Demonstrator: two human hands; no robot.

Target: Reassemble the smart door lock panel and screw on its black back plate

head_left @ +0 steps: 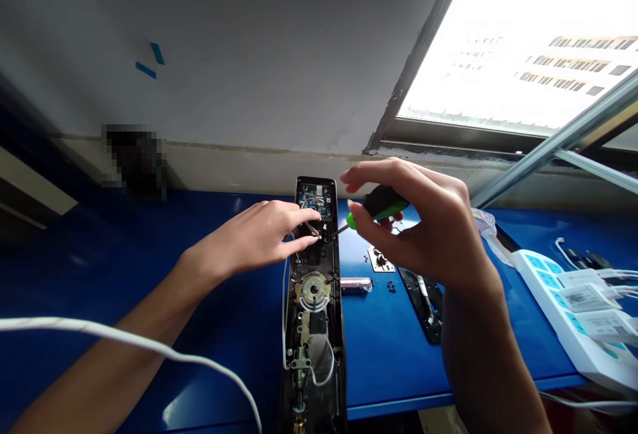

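Note:
A long black housing [340, 327] lies open with its inside facing up, holding a blue circuit board [314, 200], a round metal part [315, 289] and thin wires. My left hand [269, 231] reaches over its upper part, thumb and forefinger pinched at a small white connector with wires [319, 237]. My right hand [419, 221] is closed around a green and black screwdriver [383, 204]. The screwdriver's shaft points down and left, its tip inside the housing just right of my left fingertips. Whether the tip touches a screw cannot be made out.
Right of the housing on the blue table [379, 354] are a silvery cylinder [356, 285], a small plate with a knob [381, 260], loose screws [391, 286] and a black panel [423, 308]. A white power strip [563, 321] stands far right. A white cable [149, 347] crosses my left forearm.

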